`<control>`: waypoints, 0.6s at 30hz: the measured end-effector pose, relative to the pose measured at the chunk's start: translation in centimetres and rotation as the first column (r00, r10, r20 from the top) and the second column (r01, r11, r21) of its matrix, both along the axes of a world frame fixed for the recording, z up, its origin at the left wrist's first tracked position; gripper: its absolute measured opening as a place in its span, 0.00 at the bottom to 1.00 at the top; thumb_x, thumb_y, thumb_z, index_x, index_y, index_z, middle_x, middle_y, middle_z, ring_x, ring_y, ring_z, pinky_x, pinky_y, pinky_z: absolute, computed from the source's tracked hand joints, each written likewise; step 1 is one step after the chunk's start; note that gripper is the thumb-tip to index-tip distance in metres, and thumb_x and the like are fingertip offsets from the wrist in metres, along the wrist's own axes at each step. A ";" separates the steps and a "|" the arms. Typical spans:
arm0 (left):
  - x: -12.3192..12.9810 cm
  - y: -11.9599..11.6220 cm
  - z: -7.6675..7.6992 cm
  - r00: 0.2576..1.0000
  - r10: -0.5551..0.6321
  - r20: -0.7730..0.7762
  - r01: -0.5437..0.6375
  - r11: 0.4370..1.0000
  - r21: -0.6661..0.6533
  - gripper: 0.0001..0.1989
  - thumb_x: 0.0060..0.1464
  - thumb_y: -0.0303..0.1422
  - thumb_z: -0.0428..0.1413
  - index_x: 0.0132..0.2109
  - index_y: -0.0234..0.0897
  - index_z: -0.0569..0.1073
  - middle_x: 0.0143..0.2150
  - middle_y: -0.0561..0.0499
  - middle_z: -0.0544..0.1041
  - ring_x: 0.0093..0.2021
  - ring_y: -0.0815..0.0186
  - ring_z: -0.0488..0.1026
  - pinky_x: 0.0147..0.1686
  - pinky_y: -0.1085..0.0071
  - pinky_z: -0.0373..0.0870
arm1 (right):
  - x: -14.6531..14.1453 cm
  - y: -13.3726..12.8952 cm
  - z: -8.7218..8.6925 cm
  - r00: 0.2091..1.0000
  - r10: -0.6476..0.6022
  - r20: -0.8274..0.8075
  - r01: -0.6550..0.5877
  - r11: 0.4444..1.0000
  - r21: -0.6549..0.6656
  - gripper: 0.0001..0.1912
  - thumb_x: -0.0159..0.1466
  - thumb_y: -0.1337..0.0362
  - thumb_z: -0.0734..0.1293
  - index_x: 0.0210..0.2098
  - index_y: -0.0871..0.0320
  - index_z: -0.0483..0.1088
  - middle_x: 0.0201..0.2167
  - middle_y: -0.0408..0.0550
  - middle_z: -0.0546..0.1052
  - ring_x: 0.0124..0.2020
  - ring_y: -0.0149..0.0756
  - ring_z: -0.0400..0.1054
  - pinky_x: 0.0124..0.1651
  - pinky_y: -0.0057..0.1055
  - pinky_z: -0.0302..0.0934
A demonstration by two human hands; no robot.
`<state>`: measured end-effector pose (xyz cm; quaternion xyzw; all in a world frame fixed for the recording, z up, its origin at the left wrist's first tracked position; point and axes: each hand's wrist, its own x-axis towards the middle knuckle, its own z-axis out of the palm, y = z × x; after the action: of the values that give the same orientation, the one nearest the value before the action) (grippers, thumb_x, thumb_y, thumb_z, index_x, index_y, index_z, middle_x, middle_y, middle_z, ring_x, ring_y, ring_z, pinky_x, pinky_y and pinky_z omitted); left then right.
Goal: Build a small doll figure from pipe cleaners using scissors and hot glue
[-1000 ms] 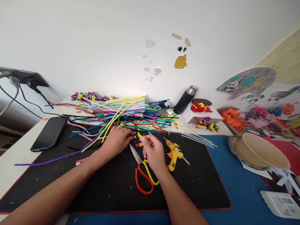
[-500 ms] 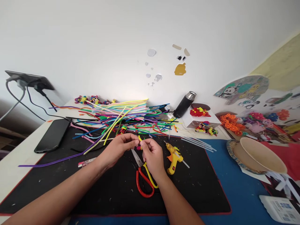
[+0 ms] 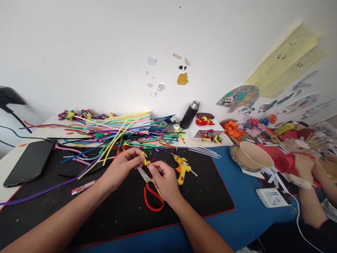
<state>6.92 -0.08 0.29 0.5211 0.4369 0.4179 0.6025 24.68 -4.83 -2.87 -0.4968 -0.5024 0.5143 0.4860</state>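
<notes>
Yellow piece [image 3: 144, 160], left fingers [image 3: 137, 160] pinched tight on its side, right fingers [image 3: 153, 169] pinched at its lower end

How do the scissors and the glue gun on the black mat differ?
The scissors have a metal blade and a red handle loop; the glue gun has a yellow body with a pale stick poking out its back. The scissors are partly hidden behind the right hand; the glue gun lies to that hand's right. Both rest on the black mat.
</notes>
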 end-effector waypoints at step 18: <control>11.2 -0.9 -3.4 0.807 -0.407 -0.428 0.449 0.893 -0.002 0.07 0.51 0.38 0.56 0.33 0.39 0.74 0.31 0.52 0.78 0.33 0.61 0.72 0.34 0.68 0.65 | 12.0 -5.6 -1.0 0.952 -0.280 -0.122 0.193 0.861 -0.471 0.39 0.57 0.38 0.77 0.55 0.61 0.74 0.20 0.38 0.73 0.13 0.26 0.61 0.13 0.20 0.45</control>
<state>18.09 -1.00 -3.09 0.7124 0.4053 0.1712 0.5467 36.65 -10.41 -3.89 -0.6043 -0.2556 0.5976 0.4608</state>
